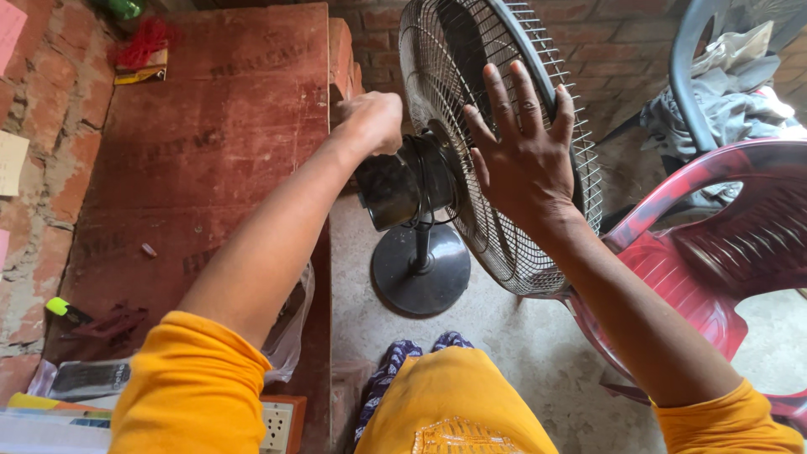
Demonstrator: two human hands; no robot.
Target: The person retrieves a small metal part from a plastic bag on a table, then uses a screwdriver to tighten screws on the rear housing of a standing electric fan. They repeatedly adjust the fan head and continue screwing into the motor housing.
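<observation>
You are working on a black pedestal fan with a round wire-mesh guard (521, 219), which is standing on the grey concrete floor (521, 353) in the middle of the frame, tilted so that the guard is facing right. Your left hand (370, 122), just above the centre of the frame, is curling into a fist against the top of the fan's dark cylindrical motor housing (399, 185); you cannot tell from here whether it is gripping a part or only pressing there. Your right hand (521, 155) is lying spread wide and flat on the back of the wire guard, fingers pointing up toward the black rim, holding nothing but bracing the mesh. The fan's round black base (420, 273) is sitting on the floor just below the motor, near your slippered feet (416, 353) at the lower centre. A reddish-brown wooden board (218, 143) is filling the left of the frame, with a small red-and-yellow packet (141, 55) at its upper left and a yellow-tipped tool (65, 309) at its lower left. A dark red plastic chair (731, 235) is standing on the right, just beside the guard, and a heap of grey cloth (731, 88) is lying at the upper right.
</observation>
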